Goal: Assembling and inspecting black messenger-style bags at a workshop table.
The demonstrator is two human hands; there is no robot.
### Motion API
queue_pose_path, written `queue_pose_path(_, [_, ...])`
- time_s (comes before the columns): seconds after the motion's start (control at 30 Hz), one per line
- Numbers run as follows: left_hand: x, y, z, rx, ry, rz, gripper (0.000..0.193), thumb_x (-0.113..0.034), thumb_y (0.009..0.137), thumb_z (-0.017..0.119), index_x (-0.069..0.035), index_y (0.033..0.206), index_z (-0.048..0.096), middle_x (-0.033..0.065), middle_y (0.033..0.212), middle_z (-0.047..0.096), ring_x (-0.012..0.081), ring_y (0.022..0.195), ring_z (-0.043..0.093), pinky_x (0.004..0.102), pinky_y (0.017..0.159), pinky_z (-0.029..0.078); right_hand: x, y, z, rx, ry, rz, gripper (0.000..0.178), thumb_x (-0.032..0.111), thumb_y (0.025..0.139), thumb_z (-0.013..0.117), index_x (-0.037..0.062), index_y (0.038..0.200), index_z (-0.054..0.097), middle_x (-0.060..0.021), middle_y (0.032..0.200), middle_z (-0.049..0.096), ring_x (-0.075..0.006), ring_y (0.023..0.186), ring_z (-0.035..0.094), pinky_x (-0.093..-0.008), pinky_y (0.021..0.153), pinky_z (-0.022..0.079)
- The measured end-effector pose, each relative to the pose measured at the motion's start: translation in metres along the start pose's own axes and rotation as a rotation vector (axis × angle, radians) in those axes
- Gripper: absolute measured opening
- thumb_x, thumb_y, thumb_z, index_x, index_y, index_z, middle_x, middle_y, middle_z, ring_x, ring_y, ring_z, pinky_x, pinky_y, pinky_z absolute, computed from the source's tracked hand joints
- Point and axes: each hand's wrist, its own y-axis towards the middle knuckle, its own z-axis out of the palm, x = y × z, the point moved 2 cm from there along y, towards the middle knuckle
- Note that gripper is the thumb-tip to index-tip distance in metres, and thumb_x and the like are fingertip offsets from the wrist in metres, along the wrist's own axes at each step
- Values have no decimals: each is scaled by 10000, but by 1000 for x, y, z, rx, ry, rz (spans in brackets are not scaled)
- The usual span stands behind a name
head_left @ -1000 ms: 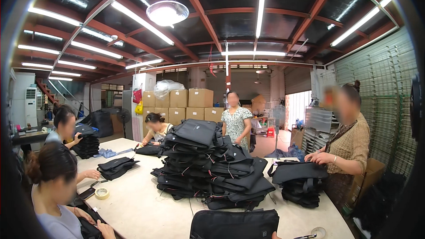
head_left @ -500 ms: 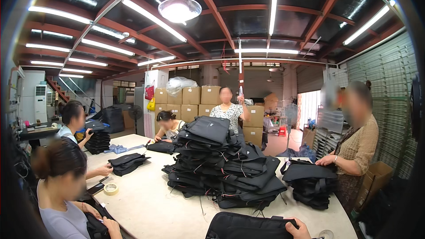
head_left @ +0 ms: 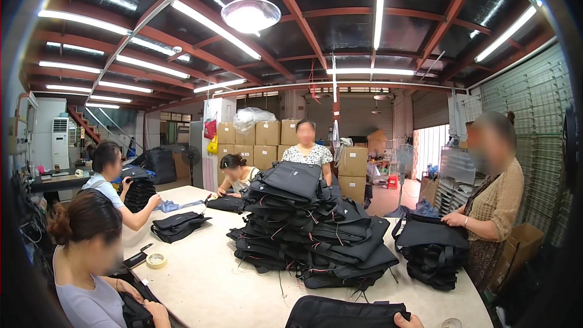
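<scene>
At the lower edge, my right hand (head_left: 408, 321) is closed on the right-hand corner of a black bag (head_left: 340, 314), thumb on top. Only the upper part of this bag shows, lying at the near edge of the table; the lower part is cut off by the frame. My left hand is out of view. Just beyond the bag rises a tall pile of black bags (head_left: 303, 218) with loose straps and threads hanging from it.
The pale table (head_left: 206, 267) holds another bag stack (head_left: 431, 246) at the right, a single bag (head_left: 178, 226), a tape roll (head_left: 156, 260) and a phone (head_left: 135, 260) at the left. Several people stand or sit around it. Cardboard boxes (head_left: 266, 136) are stacked behind.
The far standing person has lowered a raised arm. A person on the left has drawn a hand back from the single bag. My right hand still grips the bag's corner.
</scene>
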Motion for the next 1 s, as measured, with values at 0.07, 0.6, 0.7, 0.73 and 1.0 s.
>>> queue_pose_path(0.07, [0, 2, -1, -5, -21, -22, 669, -41, 831, 754, -10, 1429, 456, 98, 1309, 591, 189, 1191, 552, 339, 1013, 457, -2, 0, 2, -14, 29, 14, 337, 224, 994, 620, -24, 1222, 616, -97, 1119, 697, -201, 980, 668, -337, 875, 548])
queue_pose_path(0.6, [-12, 18, 0, -60, -166, -203, 628, -82, 885, 717, -15, 1445, 442, 109, 1301, 599, 192, 1184, 558, 336, 1000, 467, -33, 16, -11, 33, 314, 193, 504, 425, 1035, 488, 2, 1289, 588, -136, 1219, 673, -246, 1074, 662, -370, 936, 542])
queue_pose_path(0.7, [-12, 24, -1, -68, -190, -235, 621, -90, 895, 710, -16, 1448, 439, 111, 1300, 600, 193, 1182, 559, 335, 998, 469, -34, 16, -13, 49, 329, 185, 501, 423, 1036, 487, 1, 1285, 591, -135, 1220, 673, -246, 1074, 663, -370, 936, 542])
queue_pose_path(0.73, [-12, 26, -2, -71, -199, -248, 618, -93, 898, 708, -17, 1450, 438, 111, 1299, 601, 193, 1182, 559, 335, 997, 470, -34, 16, -13, 46, 332, 187, 501, 423, 1036, 487, 1, 1285, 591, -135, 1220, 673, -246, 1074, 663, -370, 936, 542])
queue_pose_path(1.0, [18, 29, -9, -77, 171, -5, 592, -110, 930, 680, -15, 1458, 430, 123, 1343, 575, 191, 1187, 554, 328, 1002, 479, -41, 20, -21, 15, 423, 200, 491, 412, 1037, 490, 1, 1284, 592, -136, 1217, 674, -250, 1074, 662, -373, 933, 545])
